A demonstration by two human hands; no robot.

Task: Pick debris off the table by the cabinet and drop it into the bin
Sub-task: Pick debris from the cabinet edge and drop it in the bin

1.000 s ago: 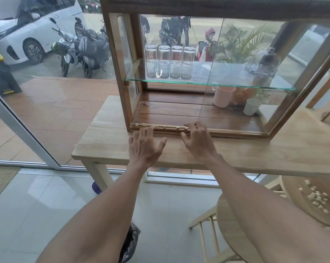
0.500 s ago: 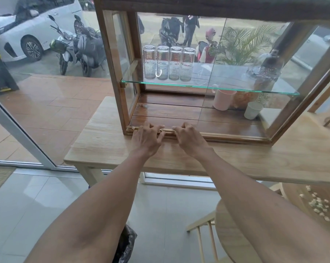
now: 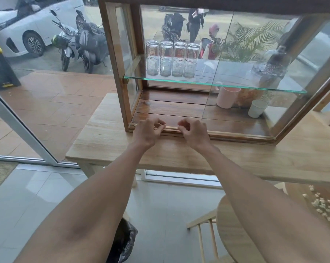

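Note:
A row of small pale debris (image 3: 171,127) lies along the front bottom rail of the wooden glass cabinet (image 3: 116,73), which stands on the light wooden table (image 3: 103,143). My left hand (image 3: 147,132) and my right hand (image 3: 194,132) rest side by side at that rail. Both have their fingers curled in and their fingertips pinched on bits of the debris, which the fingers mostly hide. Under my left forearm, on the floor below the table's edge, a bin (image 3: 125,242) lined with a black bag shows in part.
Several glasses (image 3: 172,58) stand on the cabinet's glass shelf. A pink cup (image 3: 226,97) and a white cup (image 3: 257,109) sit on its floor. A round stool (image 3: 236,236) stands at lower right, beside a wooden surface with scattered pale bits (image 3: 321,205).
Both hands went from lying flat over the rail to fingers curled and pinched on it. The view has moved closer to the cabinet.

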